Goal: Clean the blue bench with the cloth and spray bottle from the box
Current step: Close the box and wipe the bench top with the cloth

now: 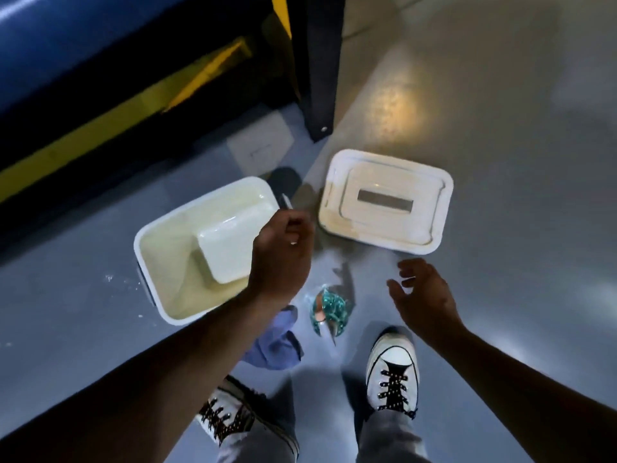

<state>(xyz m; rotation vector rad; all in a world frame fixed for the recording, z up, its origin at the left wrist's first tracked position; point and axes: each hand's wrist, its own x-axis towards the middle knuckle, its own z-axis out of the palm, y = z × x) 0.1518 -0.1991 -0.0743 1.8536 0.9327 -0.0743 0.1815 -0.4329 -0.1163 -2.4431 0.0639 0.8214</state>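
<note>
A clear teal spray bottle point(329, 310) stands on the grey floor between my feet and the white box point(173, 242), seen from above. A blue-purple cloth point(275, 345) lies crumpled on the floor beside it, partly under my left forearm. My left hand point(280, 259) hovers over the box's right rim with its fingers loosely curled, and I see nothing in them. My right hand point(422, 292) is spread open above the floor, to the right of the bottle and touching nothing. The blue bench point(83, 38) runs across the top left.
The box's white lid point(385, 200) lies flat on the floor to the right of the box. A black bench leg point(320, 78) and a yellow-and-black frame point(110, 128) stand behind. My two white sneakers point(392, 369) are just below the bottle and cloth.
</note>
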